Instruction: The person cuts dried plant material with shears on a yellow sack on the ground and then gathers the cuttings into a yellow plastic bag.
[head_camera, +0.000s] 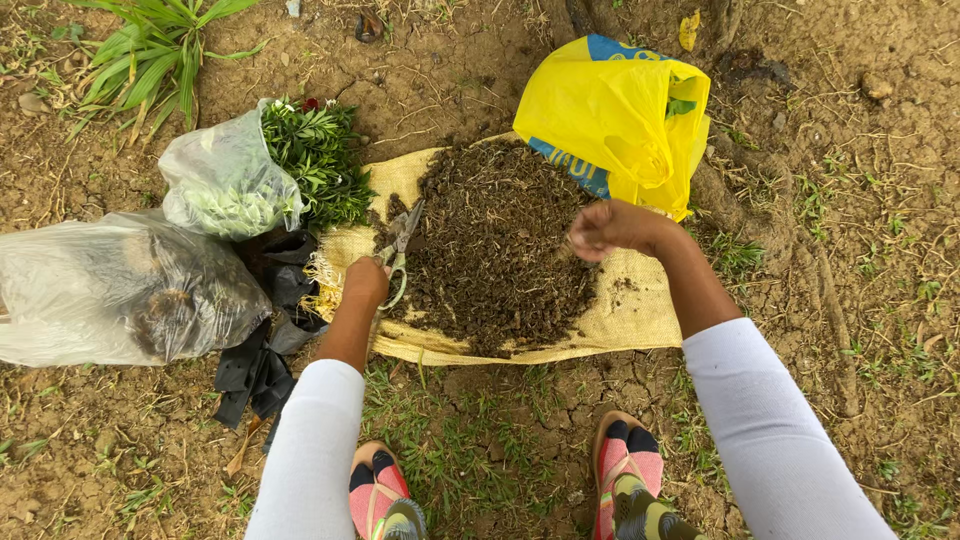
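Observation:
My left hand (366, 280) is closed on the handles of a pair of scissors (402, 240), whose blades point away over the edge of a dark soil heap (495, 245). The soil lies on a yellow woven sack (630, 310) spread on the ground. My right hand (612, 228) hovers over the right side of the heap with its fingers pinched shut; whether it holds soil is hidden. Both arms wear white sleeves.
A yellow plastic bag (615, 115) lies behind the sack. On the left are a clear bag with green cuttings (235, 180), a large cloudy bag (110, 290) and black plastic (262, 360). A grass tuft (150, 55) grows at top left. My feet (625, 480) stand below.

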